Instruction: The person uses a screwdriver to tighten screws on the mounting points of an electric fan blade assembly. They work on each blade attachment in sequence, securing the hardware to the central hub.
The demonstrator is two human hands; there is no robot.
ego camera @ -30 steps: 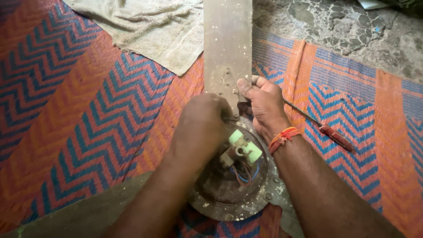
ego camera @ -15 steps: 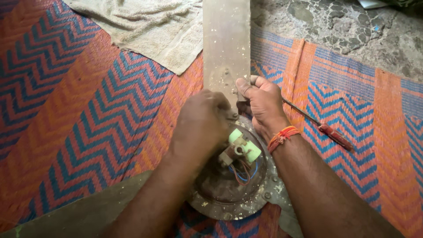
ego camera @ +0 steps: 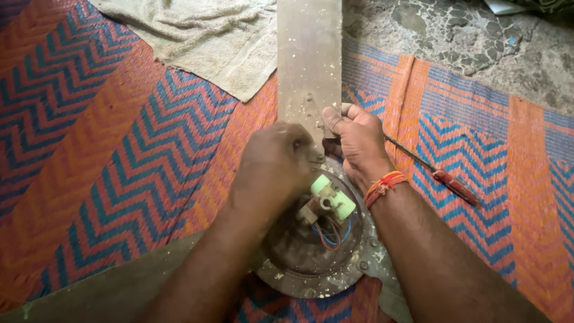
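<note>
A dusty ceiling fan motor [ego camera: 299, 251] lies on a woven mat, with a pale green part [ego camera: 332, 197] and red and blue wires at its hub. A long brown blade [ego camera: 309, 66] runs away from it. My left hand [ego camera: 275, 161] is closed over the motor's edge where the blade joins. My right hand [ego camera: 356, 140] grips the base of the blade, thumb on top. What sits under my left fingers is hidden.
A red-handled screwdriver [ego camera: 445, 179] lies on the orange and blue zigzag mat [ego camera: 107, 155] just right of my right wrist. A beige towel [ego camera: 203, 36] lies at the top left. Another blade [ego camera: 101, 287] extends to the lower left. Rough stone floor [ego camera: 478, 48] shows at top right.
Both hands stay at the blade joint with only a slight shift; nothing was let go or picked up.
</note>
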